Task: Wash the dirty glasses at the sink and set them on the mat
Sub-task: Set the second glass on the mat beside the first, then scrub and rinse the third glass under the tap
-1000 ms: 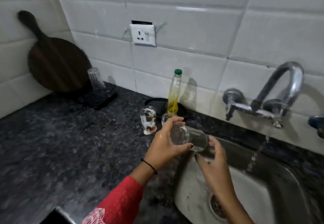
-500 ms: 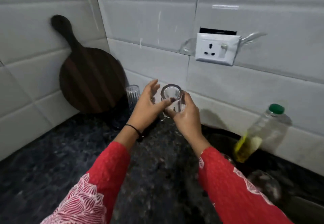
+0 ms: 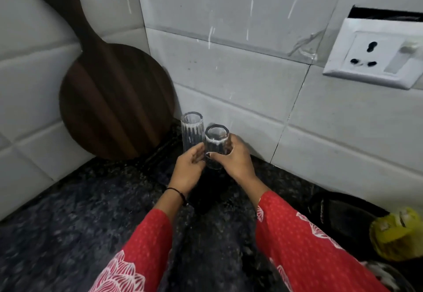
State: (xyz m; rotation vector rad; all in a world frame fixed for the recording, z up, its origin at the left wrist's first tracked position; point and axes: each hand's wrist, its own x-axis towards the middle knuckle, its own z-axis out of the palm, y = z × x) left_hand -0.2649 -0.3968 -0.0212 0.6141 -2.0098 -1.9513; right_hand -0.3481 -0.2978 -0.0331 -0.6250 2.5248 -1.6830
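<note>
Head view: the right hand (image 3: 237, 161) is wrapped round a clear ribbed drinking glass (image 3: 216, 145) turned mouth down, with the thumb across its near side. The left hand (image 3: 188, 171) meets it from the other side, fingers bent against the glass's wall, so the two hands have it between them. It sits low over the dark ribbed mat (image 3: 163, 147) at the back of the black speckled stone counter (image 3: 68, 223); I can't tell whether its rim is down on the mat.

Just beside it on the left, a second clear ribbed glass (image 3: 192, 131) stands upside down on that mat. A thin black band (image 3: 177, 192) circles the left wrist, and both arms are in red sleeves with a white flower print (image 3: 304, 246).

Further left, a round dark wooden board with a handle (image 3: 114, 99) leans against the white wall tiles (image 3: 229, 79). A white wall socket (image 3: 375, 56) is up on the right, and a blurred yellowish plastic bottle (image 3: 393, 234) is at the right edge.
</note>
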